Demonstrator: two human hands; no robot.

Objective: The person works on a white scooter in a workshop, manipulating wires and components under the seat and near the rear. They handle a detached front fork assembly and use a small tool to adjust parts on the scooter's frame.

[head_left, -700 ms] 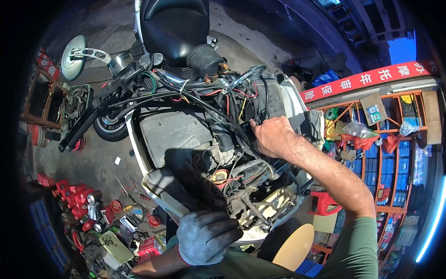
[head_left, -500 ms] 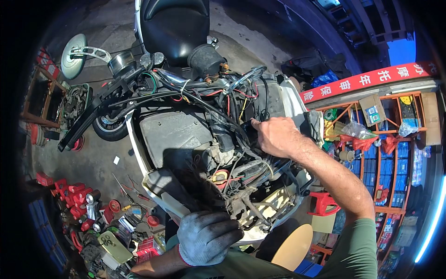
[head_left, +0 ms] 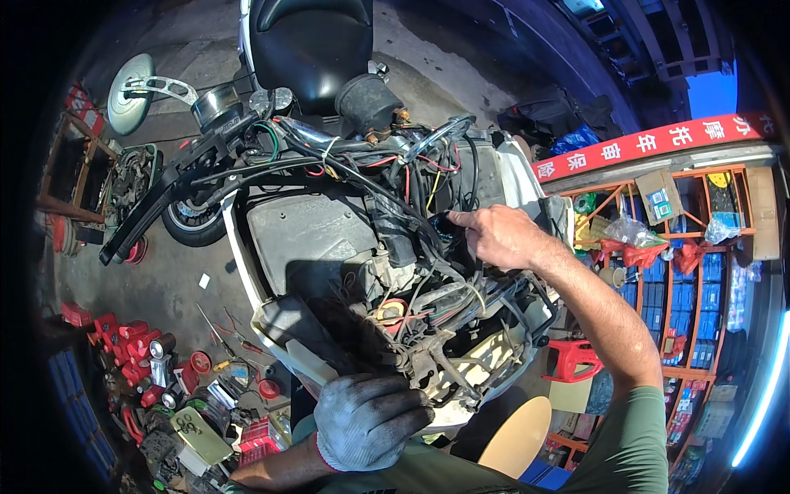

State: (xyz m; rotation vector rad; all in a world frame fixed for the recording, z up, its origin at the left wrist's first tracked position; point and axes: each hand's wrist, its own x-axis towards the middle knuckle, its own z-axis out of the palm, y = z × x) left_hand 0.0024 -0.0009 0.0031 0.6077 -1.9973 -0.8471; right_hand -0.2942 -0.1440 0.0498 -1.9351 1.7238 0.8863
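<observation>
In front of me stands a scooter with its covers off, its bare wiring harness (head_left: 354,177) running across the frame. My bare right hand (head_left: 502,236) reaches into the wires on the right side. Its index finger points left at a dark spot among the cables, while the other fingers are curled under and what they hold, if anything, is hidden. My left hand (head_left: 370,421), in a grey work glove, is closed by the near edge of the white body panel (head_left: 444,418). Whatever lies inside its fingers cannot be seen.
A black seat (head_left: 313,45) lies at the far side, and a round mirror (head_left: 132,95) juts out at the left. Tools and red parts (head_left: 136,350) cover the floor at lower left. Orange shelves (head_left: 695,296) with blue boxes and a red stool (head_left: 573,361) are on the right.
My right hand has shifted slightly to the right, and its index finger is stretched out further. The gloved left hand has hardly moved.
</observation>
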